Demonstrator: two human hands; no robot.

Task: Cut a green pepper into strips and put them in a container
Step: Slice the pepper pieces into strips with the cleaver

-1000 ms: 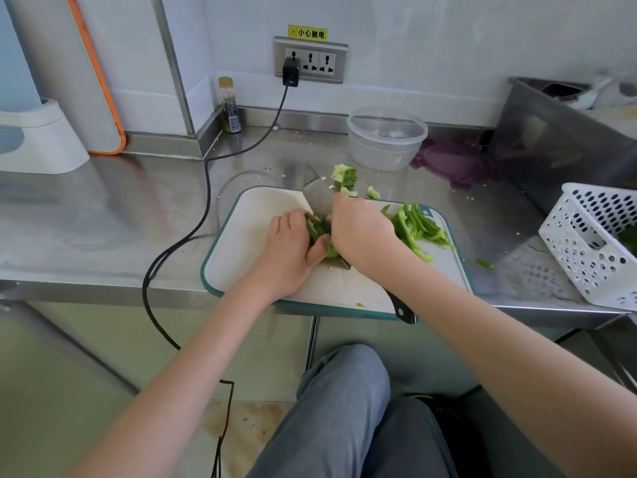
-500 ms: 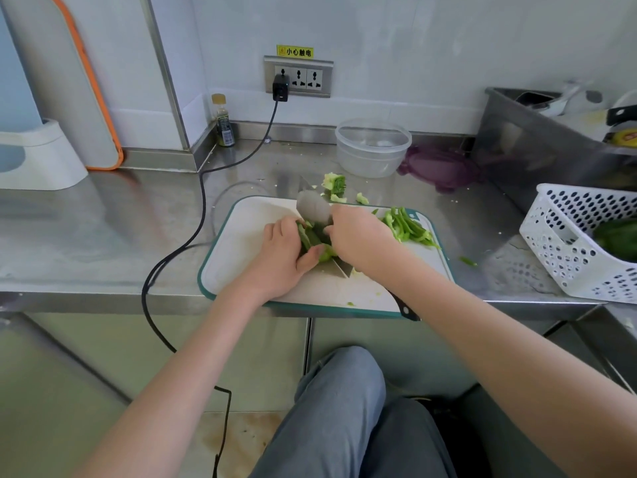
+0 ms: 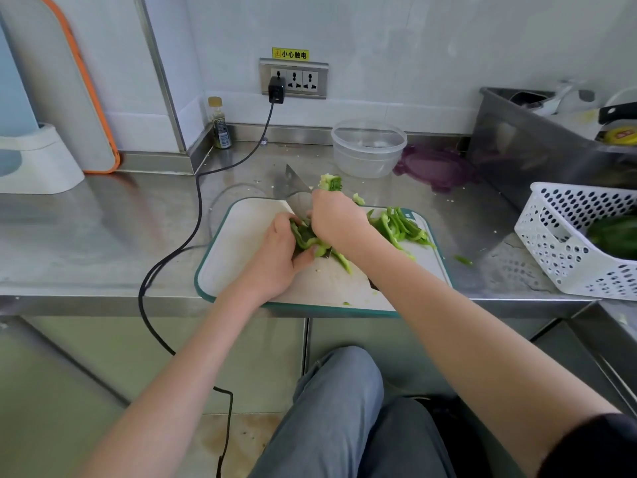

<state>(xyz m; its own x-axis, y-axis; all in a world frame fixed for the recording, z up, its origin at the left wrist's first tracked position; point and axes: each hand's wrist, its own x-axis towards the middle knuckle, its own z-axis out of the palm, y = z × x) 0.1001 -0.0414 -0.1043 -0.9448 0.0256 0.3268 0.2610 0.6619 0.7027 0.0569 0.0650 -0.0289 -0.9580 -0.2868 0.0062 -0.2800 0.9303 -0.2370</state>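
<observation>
Green pepper [image 3: 305, 238]: a bent, glossy piece on the cutting board [image 3: 241, 257], between both hands.
Left hand [image 3: 279, 260]: fingers curl around the pepper.
Right hand [image 3: 336, 222]: fingers are clamped on the knife [image 3: 294, 188].
Strips [image 3: 401, 227]: a thin, bright green pile, right on the board.
Container [image 3: 368, 146]: clear, behind on the surface.

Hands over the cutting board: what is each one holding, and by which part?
The left hand grips the uncut green pepper piece from its left side. The right hand lies over the knife; its grip there is hidden.

Bare steel counter [image 3: 86, 236] left of cutting board [image 3: 241, 257]; black cable [image 3: 193, 215] crosses it; basket [image 3: 565, 243] crowds right.
</observation>
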